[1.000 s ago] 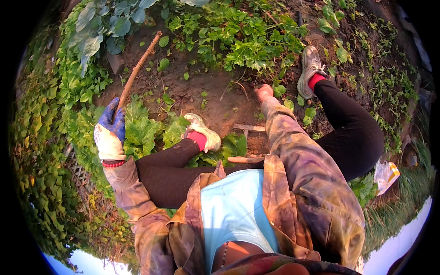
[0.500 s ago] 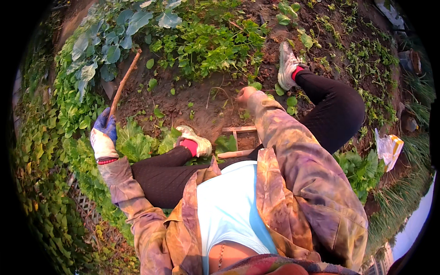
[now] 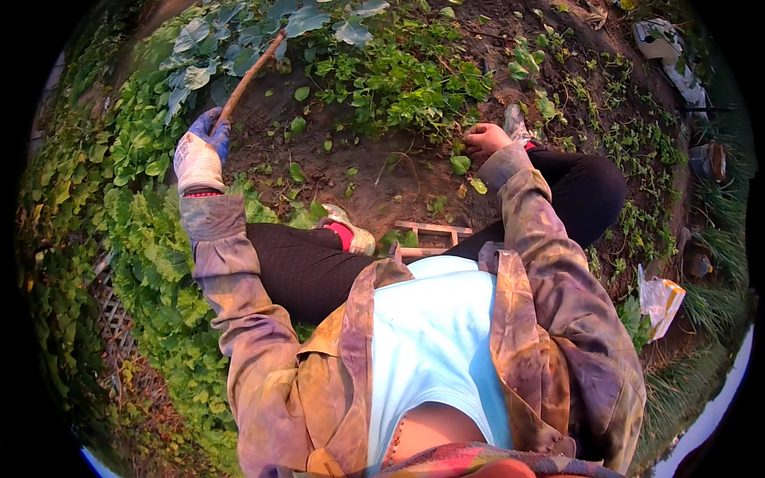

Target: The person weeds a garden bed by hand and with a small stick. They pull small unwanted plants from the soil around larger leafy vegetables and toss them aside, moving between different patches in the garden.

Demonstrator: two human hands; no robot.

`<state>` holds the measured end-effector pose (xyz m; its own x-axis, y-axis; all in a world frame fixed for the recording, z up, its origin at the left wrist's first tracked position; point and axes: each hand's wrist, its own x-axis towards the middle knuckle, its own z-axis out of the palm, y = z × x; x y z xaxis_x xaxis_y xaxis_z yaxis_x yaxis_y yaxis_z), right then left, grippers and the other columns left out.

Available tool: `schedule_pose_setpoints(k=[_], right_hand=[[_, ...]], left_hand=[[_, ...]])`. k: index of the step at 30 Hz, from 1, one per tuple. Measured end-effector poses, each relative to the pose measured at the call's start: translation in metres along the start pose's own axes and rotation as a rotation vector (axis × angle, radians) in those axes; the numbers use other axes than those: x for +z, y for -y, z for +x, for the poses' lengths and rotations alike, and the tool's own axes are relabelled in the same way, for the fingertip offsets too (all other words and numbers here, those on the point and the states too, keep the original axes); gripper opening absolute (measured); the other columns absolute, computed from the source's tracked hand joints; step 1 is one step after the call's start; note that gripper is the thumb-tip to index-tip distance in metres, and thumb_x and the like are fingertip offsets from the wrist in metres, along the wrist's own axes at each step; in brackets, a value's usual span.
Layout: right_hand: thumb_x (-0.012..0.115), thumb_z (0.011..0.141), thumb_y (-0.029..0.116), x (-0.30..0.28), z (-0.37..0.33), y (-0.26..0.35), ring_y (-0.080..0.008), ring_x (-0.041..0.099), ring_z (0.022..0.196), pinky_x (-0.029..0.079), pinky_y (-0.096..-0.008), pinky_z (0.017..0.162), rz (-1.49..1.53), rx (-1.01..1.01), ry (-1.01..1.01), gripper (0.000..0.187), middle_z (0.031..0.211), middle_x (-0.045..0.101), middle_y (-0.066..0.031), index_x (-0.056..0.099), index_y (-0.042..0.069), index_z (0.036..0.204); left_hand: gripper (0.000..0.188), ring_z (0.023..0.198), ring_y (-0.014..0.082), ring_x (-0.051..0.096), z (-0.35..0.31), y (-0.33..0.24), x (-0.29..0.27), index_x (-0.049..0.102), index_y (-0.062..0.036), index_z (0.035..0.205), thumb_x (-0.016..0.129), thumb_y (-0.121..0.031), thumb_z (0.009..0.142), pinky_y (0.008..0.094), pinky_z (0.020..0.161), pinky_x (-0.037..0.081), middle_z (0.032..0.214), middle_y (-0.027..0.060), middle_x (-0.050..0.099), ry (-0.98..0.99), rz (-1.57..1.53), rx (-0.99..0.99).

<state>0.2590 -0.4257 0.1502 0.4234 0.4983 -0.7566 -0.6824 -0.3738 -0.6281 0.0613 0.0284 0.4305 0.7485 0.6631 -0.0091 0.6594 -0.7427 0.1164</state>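
Observation:
My left hand (image 3: pixel 202 151), in a white and blue work glove, is closed round the lower end of a wooden stick (image 3: pixel 253 73). The stick slants up and to the right, its far end against broad blue-green leaves (image 3: pixel 307 19). My bare right hand (image 3: pixel 486 141) is low over the soil beside the leafy green plants (image 3: pixel 398 88), close to my right shoe (image 3: pixel 515 123). Its fingers curl inward, and what they hold, if anything, is hidden. Small round-leaved seedlings (image 3: pixel 460 164) grow just below that hand.
A low wooden frame (image 3: pixel 434 229) lies between my legs, near my left shoe (image 3: pixel 351 229). Dense leafy plants (image 3: pixel 159 263) fill the left side. At right are a clear and yellow plastic package (image 3: pixel 661 304), a bucket (image 3: pixel 708 162) and a white container (image 3: pixel 657 40).
My right hand has moved right and slightly up, from over the soil toward my right shoe. The left hand has raised the stick up and to the right. My view has shifted.

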Motion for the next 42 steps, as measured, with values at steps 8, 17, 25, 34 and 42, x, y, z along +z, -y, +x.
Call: schedule_pose_setpoints(k=[8, 17, 25, 34, 42], right_hand=[[0.062, 0.088, 0.009, 0.012, -0.221, 0.127, -0.0194, 0.064, 0.082, 0.055, -0.0317, 0.077, 0.038, -0.574, -0.291, 0.018, 0.097, 0.064, -0.0085, 0.059, 0.002, 0.105], [0.060, 0.090, 0.007, -0.028, -0.291, 0.160, -0.0193, 0.064, 0.086, 0.054, -0.0313, 0.076, 0.224, -1.000, -0.263, 0.019, 0.099, 0.065, -0.0094, 0.058, 0.002, 0.108], [0.059, 0.090, 0.006, -0.040, -0.251, 0.096, -0.0204, 0.064, 0.087, 0.054, -0.0311, 0.074, 0.293, -0.806, -0.321, 0.019, 0.102, 0.064, -0.0080, 0.057, 0.005, 0.109], [0.062, 0.089, 0.010, -0.052, -0.197, 0.023, -0.0163, 0.065, 0.079, 0.054, -0.0291, 0.069, 0.342, -0.515, -0.467, 0.016, 0.092, 0.066, -0.0064, 0.058, 0.004, 0.102], [0.063, 0.089, 0.013, -0.074, -0.169, -0.018, -0.0121, 0.064, 0.076, 0.052, -0.0241, 0.063, 0.380, -0.425, -0.429, 0.017, 0.090, 0.066, -0.0033, 0.058, 0.006, 0.103]], left_hand=[[0.038, 0.096, 0.0272, 0.064, -0.004, 0.001, 0.018, 0.064, -0.0209, 0.117, 0.065, -0.038, 0.084, 0.0363, 0.085, 0.049, 0.107, 0.0094, 0.067, -0.015, -0.201, 0.005], [0.037, 0.095, 0.0281, 0.064, -0.012, 0.032, -0.022, 0.064, -0.0188, 0.116, 0.064, -0.038, 0.085, 0.0377, 0.084, 0.049, 0.104, 0.0099, 0.068, -0.031, -0.194, -0.050], [0.036, 0.088, 0.0254, 0.065, 0.004, 0.044, 0.020, 0.064, -0.0153, 0.114, 0.067, -0.034, 0.084, 0.0354, 0.079, 0.050, 0.100, 0.0097, 0.069, -0.024, -0.223, -0.020], [0.035, 0.089, 0.0252, 0.065, 0.018, 0.038, 0.025, 0.064, -0.0155, 0.115, 0.068, -0.029, 0.083, 0.0341, 0.080, 0.050, 0.102, 0.0094, 0.069, 0.001, -0.208, -0.047], [0.036, 0.092, 0.0255, 0.066, 0.007, -0.010, -0.013, 0.065, -0.0169, 0.115, 0.066, -0.035, 0.084, 0.0354, 0.080, 0.050, 0.102, 0.0098, 0.069, 0.004, -0.138, -0.078]])
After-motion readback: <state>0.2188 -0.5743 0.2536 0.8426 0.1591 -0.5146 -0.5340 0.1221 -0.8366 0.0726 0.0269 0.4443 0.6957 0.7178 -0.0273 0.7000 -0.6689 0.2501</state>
